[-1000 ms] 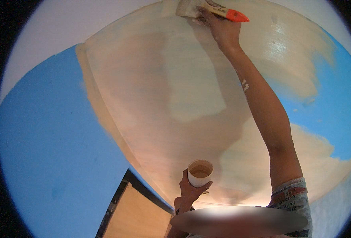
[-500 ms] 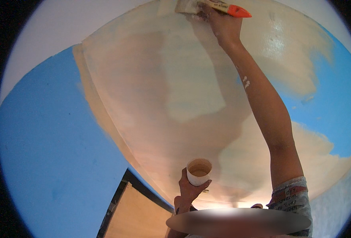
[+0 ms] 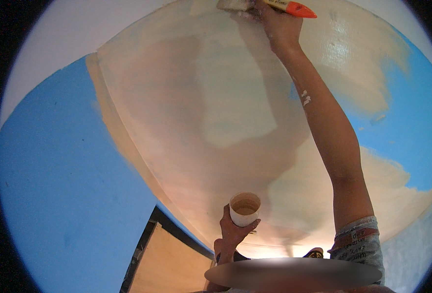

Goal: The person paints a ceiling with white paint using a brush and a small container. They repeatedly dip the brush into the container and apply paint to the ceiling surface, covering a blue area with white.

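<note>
Paintbrush [image 3: 281,4] cropped by top edge; right hand [image 3: 280,25] hides part.

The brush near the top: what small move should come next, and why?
Perhaps a short sideways stroke: the right hand holds the brush near the top of the wall, bristles pointing left, and the beige paint around it looks uneven.

A wide paintbrush [image 3: 278,4] sits near 12 o'clock, partly cut off by the top edge; its pale bristles point to 9 o'clock against the wall, its cream handle with a bright orange end toward 4. A white round cup [image 3: 241,220], at 5 o'clock, shows its open mouth, with tan paint [image 3: 246,210] inside. The wall [image 3: 235,107] is streaky cream, bare blue near 3.
</note>
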Motion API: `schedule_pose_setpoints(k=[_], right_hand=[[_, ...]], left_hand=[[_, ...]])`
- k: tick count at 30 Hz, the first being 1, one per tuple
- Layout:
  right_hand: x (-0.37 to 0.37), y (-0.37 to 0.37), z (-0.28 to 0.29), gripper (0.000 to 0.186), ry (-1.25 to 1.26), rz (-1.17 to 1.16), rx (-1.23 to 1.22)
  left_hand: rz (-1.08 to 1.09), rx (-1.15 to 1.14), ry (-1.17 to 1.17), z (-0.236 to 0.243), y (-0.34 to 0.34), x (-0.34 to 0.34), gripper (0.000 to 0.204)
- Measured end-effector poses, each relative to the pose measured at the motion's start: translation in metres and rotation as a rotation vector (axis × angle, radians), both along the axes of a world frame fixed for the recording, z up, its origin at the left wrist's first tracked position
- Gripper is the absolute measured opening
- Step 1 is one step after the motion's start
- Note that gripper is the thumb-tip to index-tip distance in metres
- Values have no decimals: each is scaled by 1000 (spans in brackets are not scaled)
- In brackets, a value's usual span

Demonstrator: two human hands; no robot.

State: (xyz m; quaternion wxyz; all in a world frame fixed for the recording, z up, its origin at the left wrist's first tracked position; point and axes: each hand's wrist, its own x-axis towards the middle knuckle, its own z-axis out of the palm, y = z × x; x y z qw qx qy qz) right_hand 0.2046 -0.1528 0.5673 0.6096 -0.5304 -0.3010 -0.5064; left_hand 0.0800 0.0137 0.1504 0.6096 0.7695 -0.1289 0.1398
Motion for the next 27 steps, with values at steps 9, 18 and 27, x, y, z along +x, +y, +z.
schedule_pose_setpoints(k=[9, 18, 27], right_hand=[[-11, 0, 3, 39, -11, -75, -12], [-25, -11, 1, 36, 30, -141, 3], [-36, -19, -7, 32, 36, -117, 54]], left_hand=[[-22, -18, 23, 0, -1, -3, 82], [-37, 1, 15, -1, -6, -7, 81], [-38, 13, 10, 0, -9, -11, 81]])
